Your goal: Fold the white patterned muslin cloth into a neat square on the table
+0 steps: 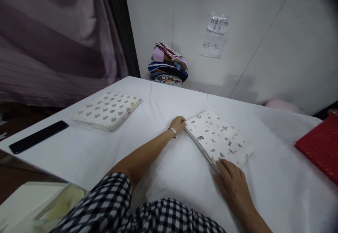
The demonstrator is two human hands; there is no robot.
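A folded white cloth with small prints (219, 138) lies on the white table (163, 162) in front of me. My left hand (178, 124) has its fingers curled against the cloth's far left corner. My right hand (232, 182) lies flat with fingers stretched onto the cloth's near corner. A bracelet circles my left wrist.
A second folded printed cloth (107, 110) lies at the left, with a long black flat object (38, 136) near the left edge. A stack of folded fabrics (167, 65) stands against the wall. Red fabric (320, 146) lies at the right edge. Paper notes (214, 35) hang on the wall.
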